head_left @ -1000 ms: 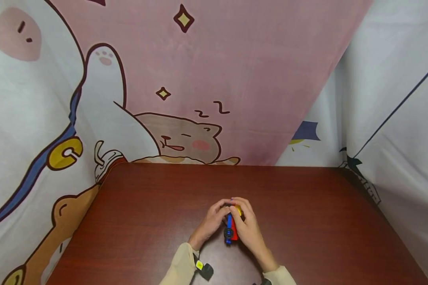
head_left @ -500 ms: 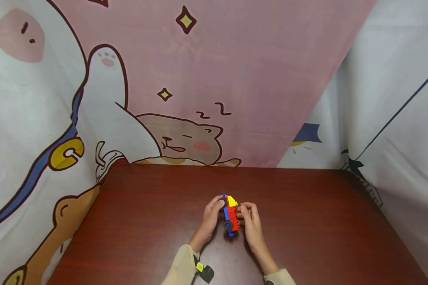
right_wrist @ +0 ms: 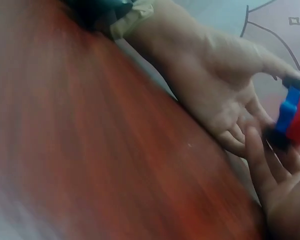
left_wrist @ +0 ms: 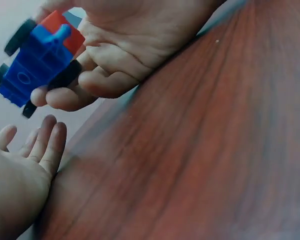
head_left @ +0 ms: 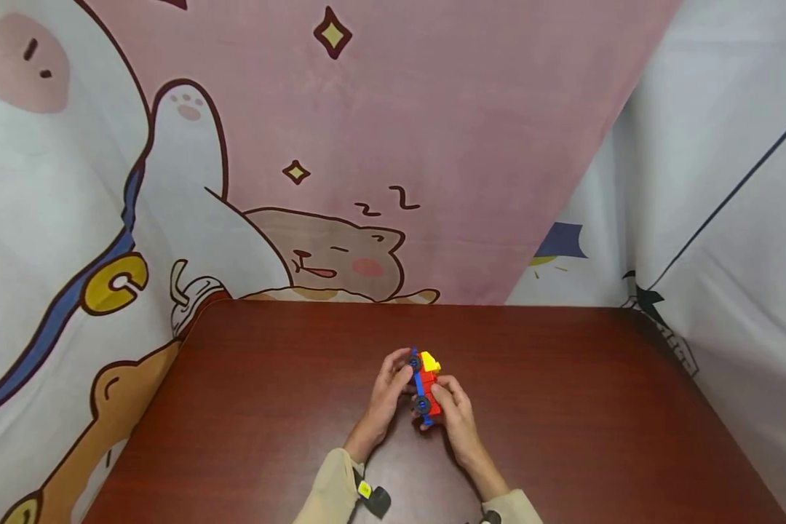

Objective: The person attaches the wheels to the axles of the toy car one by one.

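A small toy car (head_left: 426, 380) of red, blue and yellow bricks with black wheels is held tilted above the table. My right hand (head_left: 463, 429) grips its red side, thumb on the bricks. In the left wrist view, the right fingers curl around a wheel of the toy car (left_wrist: 30, 65), whose blue underside shows. My left hand (head_left: 378, 407) is on the other side, its fingers mostly straight and the thumb tip right at a front wheel. In the right wrist view the toy car (right_wrist: 299, 122) is partly cut off by the frame's edge.
The hands are over a dark reddish-brown wooden table (head_left: 288, 378). A pink and white cloth (head_left: 485, 145) with cartoon animals hangs behind it, and a white cloth (head_left: 727, 255) hangs on the right. A black device (head_left: 380, 501) is strapped to the left wrist.
The car, low and largely covered by both hands at first, has been raised and turned. The right hand moved away from it, then came back with its thumb on the red bricks.
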Motion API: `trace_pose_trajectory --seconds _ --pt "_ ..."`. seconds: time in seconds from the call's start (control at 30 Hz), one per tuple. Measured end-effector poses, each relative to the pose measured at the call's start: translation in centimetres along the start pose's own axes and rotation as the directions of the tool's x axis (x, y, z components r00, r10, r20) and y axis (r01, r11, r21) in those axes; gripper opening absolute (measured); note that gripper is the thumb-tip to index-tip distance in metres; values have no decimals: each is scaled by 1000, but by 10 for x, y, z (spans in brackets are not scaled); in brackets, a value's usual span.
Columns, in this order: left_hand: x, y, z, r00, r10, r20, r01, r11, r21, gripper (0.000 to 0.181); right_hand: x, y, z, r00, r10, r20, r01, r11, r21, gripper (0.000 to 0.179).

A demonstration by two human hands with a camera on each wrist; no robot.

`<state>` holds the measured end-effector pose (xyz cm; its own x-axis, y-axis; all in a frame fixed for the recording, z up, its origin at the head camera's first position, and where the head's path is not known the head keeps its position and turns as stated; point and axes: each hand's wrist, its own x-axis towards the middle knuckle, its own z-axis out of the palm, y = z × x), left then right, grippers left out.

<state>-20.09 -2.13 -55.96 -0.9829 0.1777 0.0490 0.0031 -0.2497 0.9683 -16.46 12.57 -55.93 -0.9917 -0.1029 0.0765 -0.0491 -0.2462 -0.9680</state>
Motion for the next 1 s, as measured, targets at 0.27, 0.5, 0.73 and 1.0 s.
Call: trace_pose_trajectory --seconds 0.27,0.5,0.73,1.0 --pt "0 -3 4 999 9 45 -11 999 38 32 -1 5 10 978 -87 -191 53 983 -174 30" --pt "-1 -2 4 998 7 63 -8 1000 25 33 -4 5 9 975 -139 -174 101 973 -207 27" --pt "2 -2 6 1000 -3 -12 3 1000 21 33 -1 6 7 969 -161 -187 128 976 -177 28" --pt "-11 -2 22 938 341 65 -339 859 384 38 -2 -3 12 936 -194 -293 110 953 -281 34"
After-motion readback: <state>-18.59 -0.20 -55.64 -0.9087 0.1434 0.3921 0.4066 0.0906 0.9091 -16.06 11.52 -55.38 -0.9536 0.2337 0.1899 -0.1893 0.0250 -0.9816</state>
